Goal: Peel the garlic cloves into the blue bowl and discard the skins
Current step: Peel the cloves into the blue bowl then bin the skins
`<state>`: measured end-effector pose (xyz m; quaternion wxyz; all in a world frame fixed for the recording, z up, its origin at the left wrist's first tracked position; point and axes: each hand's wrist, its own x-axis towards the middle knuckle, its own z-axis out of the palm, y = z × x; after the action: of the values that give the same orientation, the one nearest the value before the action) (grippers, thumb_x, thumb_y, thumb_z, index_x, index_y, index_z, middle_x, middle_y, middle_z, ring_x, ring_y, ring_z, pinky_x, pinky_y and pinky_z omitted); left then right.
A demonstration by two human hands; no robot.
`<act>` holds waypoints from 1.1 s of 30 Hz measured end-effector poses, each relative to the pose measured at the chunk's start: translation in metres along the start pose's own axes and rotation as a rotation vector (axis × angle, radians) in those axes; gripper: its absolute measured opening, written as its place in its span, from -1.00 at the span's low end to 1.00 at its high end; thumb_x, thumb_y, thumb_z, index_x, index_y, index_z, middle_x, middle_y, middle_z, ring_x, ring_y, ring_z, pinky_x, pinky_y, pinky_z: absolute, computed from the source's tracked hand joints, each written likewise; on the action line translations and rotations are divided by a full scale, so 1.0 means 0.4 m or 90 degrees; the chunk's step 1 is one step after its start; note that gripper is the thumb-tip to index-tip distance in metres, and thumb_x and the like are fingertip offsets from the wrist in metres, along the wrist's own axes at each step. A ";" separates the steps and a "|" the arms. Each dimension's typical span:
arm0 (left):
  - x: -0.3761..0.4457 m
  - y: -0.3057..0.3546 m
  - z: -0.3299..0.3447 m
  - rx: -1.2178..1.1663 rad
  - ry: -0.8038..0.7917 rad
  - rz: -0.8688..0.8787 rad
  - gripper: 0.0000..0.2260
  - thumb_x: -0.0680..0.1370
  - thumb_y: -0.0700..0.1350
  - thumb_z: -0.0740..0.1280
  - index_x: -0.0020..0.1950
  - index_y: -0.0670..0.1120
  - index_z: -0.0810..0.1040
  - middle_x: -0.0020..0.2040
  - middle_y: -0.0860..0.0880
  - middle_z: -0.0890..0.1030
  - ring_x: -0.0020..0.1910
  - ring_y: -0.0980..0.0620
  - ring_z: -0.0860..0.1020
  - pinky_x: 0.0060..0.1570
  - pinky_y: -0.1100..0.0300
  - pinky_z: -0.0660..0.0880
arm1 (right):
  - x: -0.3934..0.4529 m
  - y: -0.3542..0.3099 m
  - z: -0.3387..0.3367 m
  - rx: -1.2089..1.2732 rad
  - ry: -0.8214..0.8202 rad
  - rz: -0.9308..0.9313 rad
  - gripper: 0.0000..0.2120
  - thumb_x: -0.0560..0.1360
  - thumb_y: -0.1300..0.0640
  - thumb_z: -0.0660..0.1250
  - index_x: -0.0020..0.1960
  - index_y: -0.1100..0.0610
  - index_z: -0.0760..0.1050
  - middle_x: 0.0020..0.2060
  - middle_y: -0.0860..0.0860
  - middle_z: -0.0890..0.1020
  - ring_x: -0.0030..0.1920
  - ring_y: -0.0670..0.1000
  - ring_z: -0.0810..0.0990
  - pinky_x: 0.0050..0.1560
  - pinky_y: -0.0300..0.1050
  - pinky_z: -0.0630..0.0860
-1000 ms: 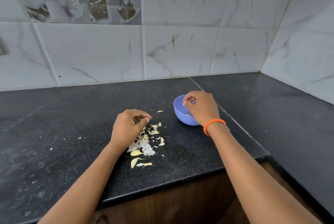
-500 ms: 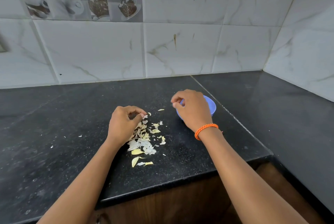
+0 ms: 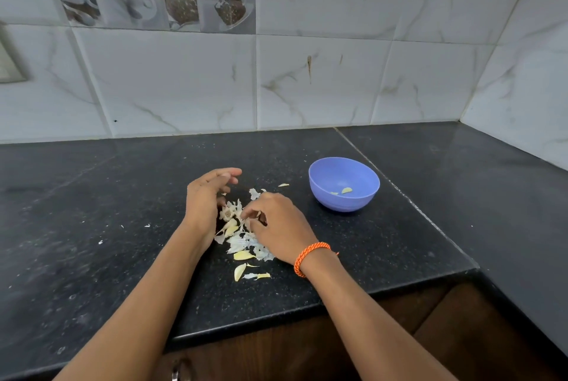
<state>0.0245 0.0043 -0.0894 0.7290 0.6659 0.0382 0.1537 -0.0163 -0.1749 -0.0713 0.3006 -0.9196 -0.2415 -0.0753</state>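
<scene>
L hand (image 3: 205, 202): we see fingers loose, holding nothing.
R hand (image 3: 278, 228): fingertips in garlic skins (image 3: 242, 242); grip unclear.
Blue bowl (image 3: 344, 196): 2 cloves (image 3: 346, 190) inside.

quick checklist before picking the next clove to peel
1. blue bowl upright, apart from the pile: ok.
2. Bowl has room: ok, only a couple of peeled pieces inside.
3. right hand over the garlic pile: ok.
4. Right hand's grip on a clove: cannot tell, fingertips are hidden in the skins.
5. left hand free to help: ok, fingers relaxed beside the pile.
6. Skins discarded: not ok, they lie scattered on the counter.
</scene>
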 end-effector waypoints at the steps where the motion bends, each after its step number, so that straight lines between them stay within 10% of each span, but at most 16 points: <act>1: 0.001 0.003 -0.003 -0.013 0.029 0.005 -0.72 0.67 -0.22 0.30 0.02 -0.02 0.81 -0.10 0.04 0.69 -0.13 0.12 0.48 -0.17 0.19 0.36 | 0.007 -0.001 0.003 -0.009 0.015 0.004 -0.85 0.66 0.11 0.40 0.17 -0.03 0.70 0.09 -0.07 0.61 0.11 -0.06 0.54 0.03 -0.11 0.49; 6: -0.011 0.014 0.006 0.051 0.040 0.043 -0.73 0.69 -0.20 0.30 -0.01 -0.03 0.79 -0.05 0.16 0.76 -0.05 0.35 0.63 0.03 0.25 0.46 | 0.054 -0.017 0.016 -0.033 0.065 0.019 -0.83 0.65 0.13 0.39 0.21 -0.02 0.68 0.06 -0.07 0.61 0.13 -0.03 0.54 0.01 -0.08 0.55; 19: -0.012 0.002 0.013 0.048 -0.033 0.021 -0.69 0.75 -0.07 0.27 0.01 -0.02 0.81 0.14 0.07 0.76 0.26 0.05 0.64 0.30 0.04 0.56 | 0.084 -0.018 0.034 -0.155 -0.009 -0.031 -0.88 0.64 0.13 0.38 0.14 0.02 0.65 0.02 0.01 0.64 0.15 0.08 0.52 0.11 0.08 0.54; 25: -0.029 0.024 0.021 0.108 -0.089 0.091 -0.75 0.72 -0.19 0.30 0.00 -0.09 0.77 -0.07 -0.05 0.77 -0.06 0.07 0.72 -0.03 0.25 0.57 | 0.084 0.023 0.008 0.112 0.102 0.007 -0.87 0.63 0.09 0.39 0.14 -0.07 0.64 -0.17 -0.16 0.64 -0.04 -0.11 0.54 -0.03 -0.07 0.56; 33: -0.033 0.011 0.028 0.227 -0.191 0.160 -0.86 0.68 -0.12 0.43 0.05 0.03 0.79 0.03 0.09 0.78 0.13 0.07 0.72 0.34 -0.14 0.56 | 0.045 0.091 -0.002 0.361 0.187 0.043 -0.89 0.61 0.15 0.46 0.12 0.03 0.69 -0.06 -0.08 0.75 0.01 -0.10 0.71 0.00 -0.19 0.65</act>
<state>0.0140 -0.0100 -0.0857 0.5730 0.7986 -0.1270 0.1336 0.0173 -0.1939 -0.0845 0.5786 -0.7861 -0.1766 -0.1269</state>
